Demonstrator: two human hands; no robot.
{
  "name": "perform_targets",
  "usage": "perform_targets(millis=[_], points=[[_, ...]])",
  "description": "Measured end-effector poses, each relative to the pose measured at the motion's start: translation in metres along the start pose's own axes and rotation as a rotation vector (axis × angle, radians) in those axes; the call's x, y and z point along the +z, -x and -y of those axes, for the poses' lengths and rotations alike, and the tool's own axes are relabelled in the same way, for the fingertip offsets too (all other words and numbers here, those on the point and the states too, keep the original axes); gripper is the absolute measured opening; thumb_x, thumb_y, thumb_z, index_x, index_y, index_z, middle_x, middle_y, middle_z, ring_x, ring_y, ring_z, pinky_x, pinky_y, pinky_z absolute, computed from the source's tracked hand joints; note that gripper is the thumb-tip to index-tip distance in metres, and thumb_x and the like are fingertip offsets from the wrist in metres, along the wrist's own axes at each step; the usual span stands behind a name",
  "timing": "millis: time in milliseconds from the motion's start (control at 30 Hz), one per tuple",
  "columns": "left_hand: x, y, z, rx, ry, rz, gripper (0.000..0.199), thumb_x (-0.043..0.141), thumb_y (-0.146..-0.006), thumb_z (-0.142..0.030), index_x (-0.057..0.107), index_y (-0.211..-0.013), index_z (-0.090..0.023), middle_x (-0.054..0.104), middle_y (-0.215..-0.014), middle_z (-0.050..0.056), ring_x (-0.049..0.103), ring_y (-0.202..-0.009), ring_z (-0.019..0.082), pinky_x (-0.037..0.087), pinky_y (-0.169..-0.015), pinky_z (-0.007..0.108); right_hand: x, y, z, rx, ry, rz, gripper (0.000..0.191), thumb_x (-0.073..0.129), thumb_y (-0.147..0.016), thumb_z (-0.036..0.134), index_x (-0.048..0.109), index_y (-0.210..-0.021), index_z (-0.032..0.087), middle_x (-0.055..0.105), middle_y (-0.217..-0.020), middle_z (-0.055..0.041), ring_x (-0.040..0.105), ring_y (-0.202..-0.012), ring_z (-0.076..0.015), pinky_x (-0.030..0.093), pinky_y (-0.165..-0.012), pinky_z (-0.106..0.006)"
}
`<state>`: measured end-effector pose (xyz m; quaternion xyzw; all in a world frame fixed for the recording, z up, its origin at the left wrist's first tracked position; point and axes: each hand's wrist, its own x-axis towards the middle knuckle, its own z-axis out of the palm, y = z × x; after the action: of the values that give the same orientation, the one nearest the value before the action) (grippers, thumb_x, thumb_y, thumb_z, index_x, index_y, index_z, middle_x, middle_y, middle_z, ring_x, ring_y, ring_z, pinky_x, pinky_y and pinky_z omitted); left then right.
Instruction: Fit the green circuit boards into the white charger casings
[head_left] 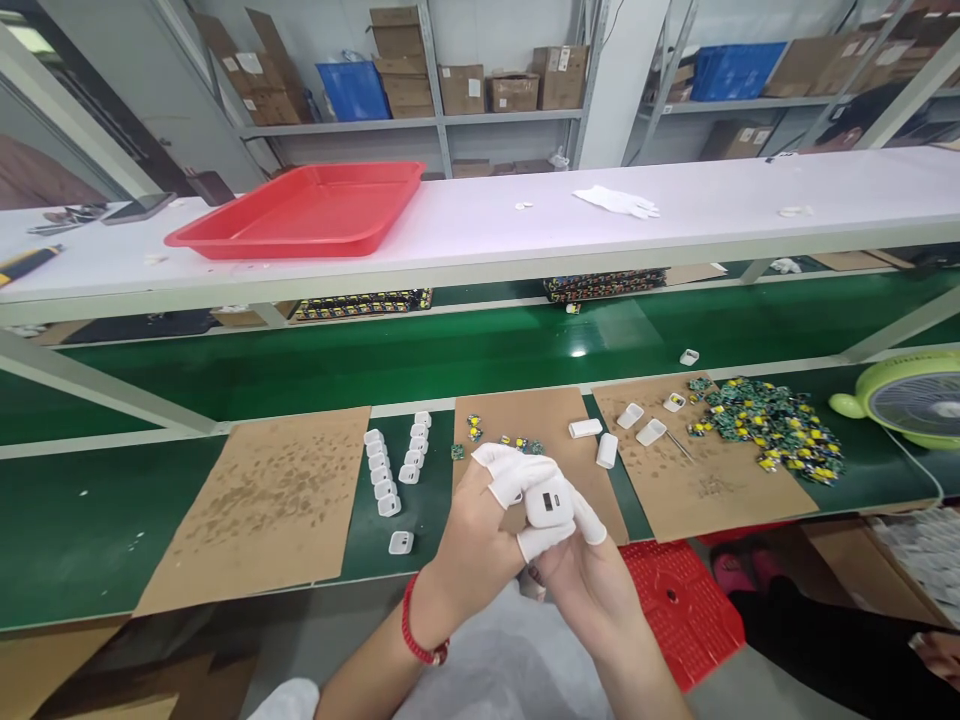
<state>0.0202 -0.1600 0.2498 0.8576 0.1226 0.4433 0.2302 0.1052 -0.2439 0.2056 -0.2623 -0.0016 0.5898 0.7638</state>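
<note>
- Together, the left hand (480, 520) and right hand (581, 575) grip one white charger shell (549, 503), held near the bench's front edge, above the gap between two cardboard sheets
- Left fingers (504, 470) wear white cots and curl over the shell's top and left side; a red cord sits on that wrist
- Right fingers (541, 540) clasp the shell from below and from the right, cots on the tips
- Shell's port face points toward the camera
- Left of the hands, two rows of shells (394, 468) stand on the green mat, one loose shell (401, 542) nearer
- Just beyond the hands, a few small boards (510, 442) lie on the middle cardboard (525, 410)
- Right, more shells (606, 448) lie scattered, with a pile of boards (772, 425) farther right and a green fan (911, 398) at the edge
- Far, on the white shelf, a red tray (307, 210) on the left and a white glove (619, 202) to the right
- Near right, a red crate (682, 600) below the bench
</note>
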Motion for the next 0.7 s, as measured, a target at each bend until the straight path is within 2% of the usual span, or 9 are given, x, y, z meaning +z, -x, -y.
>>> perform_targets(millis=[100, 200, 267, 367, 467, 700], points=[[-0.002, -0.001, -0.002, -0.010, 0.008, 0.005, 0.031, 0.076, -0.075, -0.020, 0.064, -0.103, -0.022, 0.072, -0.098, 0.002, 0.061, -0.090, 0.018, 0.054, -0.081, 0.032, -0.001, 0.001, 0.001, 0.044, 0.034, 0.091, 0.030, 0.078, -0.072, 0.050, 0.064, -0.076, 0.024, 0.054, -0.060, 0.0039, 0.048, -0.050, -0.0117, 0.041, -0.038, -0.023], [-0.003, -0.002, -0.001, -0.007, 0.009, 0.020, 0.027, 0.074, -0.078, -0.025, 0.064, -0.103, -0.023, 0.073, -0.097, 0.003, 0.063, -0.088, 0.018, 0.054, -0.080, 0.033, 0.001, 0.001, 0.002, 0.029, 0.068, 0.108, 0.029, 0.076, -0.073, 0.049, 0.063, -0.074, 0.023, 0.055, -0.061, 0.0025, 0.049, -0.050, -0.0124, 0.042, -0.038, -0.025], [-0.004, -0.002, 0.000, -0.002, 0.007, 0.019, 0.029, 0.075, -0.077, -0.024, 0.064, -0.104, -0.022, 0.072, -0.096, 0.003, 0.063, -0.087, 0.019, 0.055, -0.078, 0.033, 0.003, 0.000, 0.002, 0.052, 0.031, 0.087, 0.028, 0.080, -0.070, 0.046, 0.064, -0.072, 0.023, 0.056, -0.060, 0.0037, 0.049, -0.050, -0.0116, 0.043, -0.038, -0.023], [-0.003, -0.001, 0.004, -0.009, 0.008, 0.013, 0.033, 0.076, -0.075, -0.019, 0.064, -0.105, -0.022, 0.072, -0.096, 0.003, 0.064, -0.087, 0.019, 0.055, -0.078, 0.034, 0.006, -0.002, 0.002, 0.113, -0.105, -0.017, 0.029, 0.088, -0.060, 0.038, 0.066, -0.073, 0.023, 0.058, -0.060, 0.0064, 0.050, -0.051, -0.0091, 0.046, -0.039, -0.019], [-0.001, 0.002, 0.007, -0.031, 0.022, 0.006, 0.031, 0.073, -0.075, -0.016, 0.064, -0.104, -0.023, 0.072, -0.097, 0.003, 0.065, -0.087, 0.019, 0.055, -0.077, 0.034, 0.010, -0.003, 0.002, 0.144, -0.227, -0.096, 0.031, 0.092, -0.054, 0.029, 0.069, -0.075, 0.022, 0.064, -0.066, 0.0067, 0.054, -0.054, -0.0064, 0.052, -0.048, -0.016], [-0.003, 0.002, 0.005, -0.038, 0.024, -0.011, 0.029, 0.074, -0.078, -0.024, 0.064, -0.104, -0.023, 0.072, -0.095, 0.003, 0.064, -0.087, 0.019, 0.056, -0.076, 0.033, 0.012, -0.004, 0.002, 0.129, -0.188, -0.072, 0.034, 0.094, -0.050, 0.030, 0.071, -0.074, 0.022, 0.068, -0.069, 0.0085, 0.059, -0.061, -0.0043, 0.053, -0.055, -0.011]])
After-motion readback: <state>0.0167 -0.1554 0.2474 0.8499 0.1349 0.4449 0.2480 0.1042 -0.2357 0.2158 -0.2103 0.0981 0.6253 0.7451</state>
